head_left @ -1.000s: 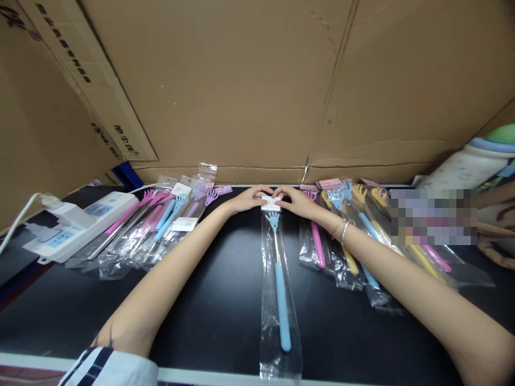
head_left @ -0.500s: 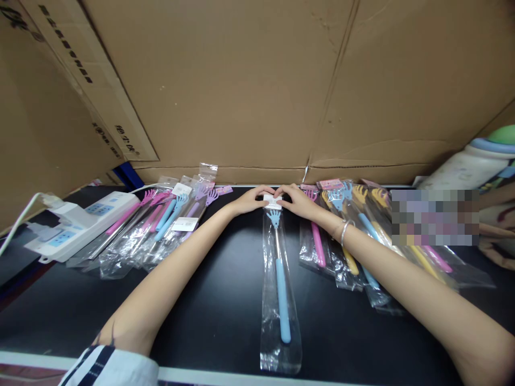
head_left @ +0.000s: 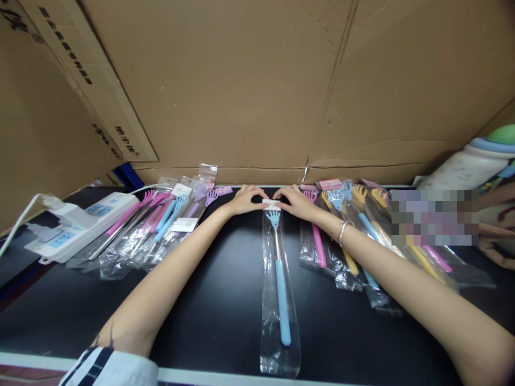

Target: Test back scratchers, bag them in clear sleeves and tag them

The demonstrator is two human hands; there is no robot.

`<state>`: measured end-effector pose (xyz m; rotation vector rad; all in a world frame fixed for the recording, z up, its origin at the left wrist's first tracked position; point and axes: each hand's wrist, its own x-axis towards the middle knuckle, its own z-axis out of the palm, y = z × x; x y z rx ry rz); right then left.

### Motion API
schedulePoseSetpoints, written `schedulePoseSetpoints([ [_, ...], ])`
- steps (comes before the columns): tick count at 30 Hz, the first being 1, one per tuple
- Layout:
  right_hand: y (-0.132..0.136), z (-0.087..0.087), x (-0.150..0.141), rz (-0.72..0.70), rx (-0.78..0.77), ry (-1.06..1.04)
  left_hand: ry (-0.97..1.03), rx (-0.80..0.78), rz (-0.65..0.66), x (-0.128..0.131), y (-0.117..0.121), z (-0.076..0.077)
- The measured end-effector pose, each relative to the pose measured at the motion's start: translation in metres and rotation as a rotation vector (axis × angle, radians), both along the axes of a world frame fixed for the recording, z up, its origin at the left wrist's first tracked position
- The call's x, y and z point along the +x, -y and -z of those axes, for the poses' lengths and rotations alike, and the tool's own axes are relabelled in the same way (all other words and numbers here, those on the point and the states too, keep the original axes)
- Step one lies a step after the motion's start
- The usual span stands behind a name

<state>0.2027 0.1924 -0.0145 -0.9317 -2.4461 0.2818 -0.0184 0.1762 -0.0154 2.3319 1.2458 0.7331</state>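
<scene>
Moved a little apart since the earlier frame are the left hand and the right hand. I see both half open and curved, each thumb at one end of the label; whether they pinch it, I cannot tell. On its near side, the blue scratcher lies in its clear bag on the table, between the left scratchers and the right scratchers.

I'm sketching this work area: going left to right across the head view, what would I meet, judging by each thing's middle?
White power strip → left bunch of bagged back scratchers → left hand → blue bagged back scratcher → right hand → right bunch of bagged back scratchers → pale bottle.
</scene>
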Motion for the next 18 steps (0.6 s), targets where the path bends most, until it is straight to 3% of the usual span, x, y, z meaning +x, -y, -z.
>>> schedulePoseSetpoints([
  [18, 0.0020, -0.0015, 0.0004, 0.059, -0.001, 0.102, -0.118, -0.009, -0.027, -0.0001, 0.0078, -0.0069],
])
